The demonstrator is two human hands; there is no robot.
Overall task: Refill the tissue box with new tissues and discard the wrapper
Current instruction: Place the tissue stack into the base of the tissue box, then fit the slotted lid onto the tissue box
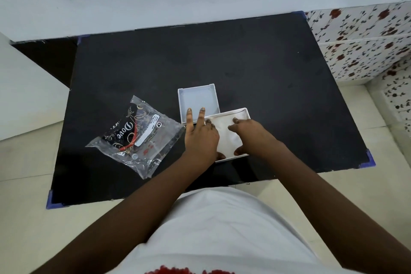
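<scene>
While both hands work at the box, the scene reads so:
Worktop (pixel 244 62): black, carries everything.
Wrapper (pixel 138 135): empty, left of box.
Tissue box (pixel 243 113): filled with tissues (pixel 224 131), beside its lid (pixel 198 100).
Left hand (pixel 201 135): grip released, pressing tissues.
Right hand (pixel 249 134): grip released, fingertips on tissues.

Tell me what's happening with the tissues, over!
Left hand and right hand pressing tissues into the white box. Lid lies open-side up just behind. Empty wrapper on the table, left, not yet discarded. Nothing blocking.
</scene>
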